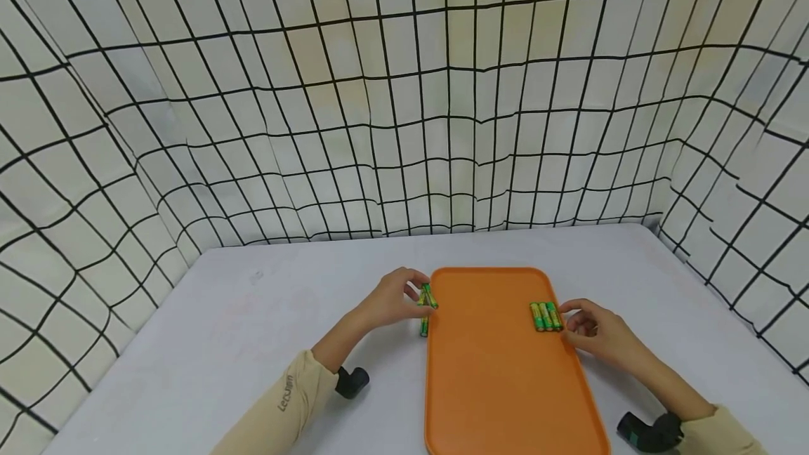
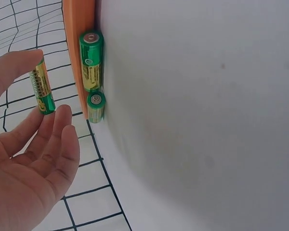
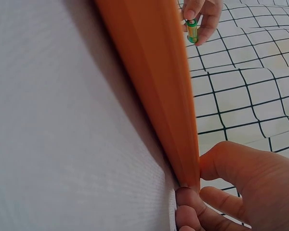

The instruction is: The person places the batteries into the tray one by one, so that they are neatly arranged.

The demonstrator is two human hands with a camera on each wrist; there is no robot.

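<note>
Battery (image 2: 42, 89), green and yellow, is held in your left hand (image 1: 395, 298) at the left rim of the orange tray (image 1: 499, 385); your thumb meets one end and a fingertip the other, while the remaining fingers curve loosely. Below that grasp, as the left wrist view shows, two further batteries of like colouring, an upper one (image 2: 91, 62) and a lower one (image 2: 96, 107), lie in line along the outside of the tray wall, on the white surface (image 1: 126, 385). Inside the tray, near its right wall, a row of batteries (image 1: 546, 317) lies side by side, their long sides touching. Your right hand (image 1: 597, 332) is partly closed, with the thumb and a fingertip against the tray's right rim just beside this row and the other fingers bent inward; whether it grips the rim you cannot tell. Beige sleeves (image 1: 278, 406) cover your forearms, and a dark device (image 1: 352, 383) shows beneath your left wrist, with another (image 1: 651, 432) beneath your right. White sheeting (image 1: 395, 114) crossed by black grid lines stands behind the surface and along its sides.
</note>
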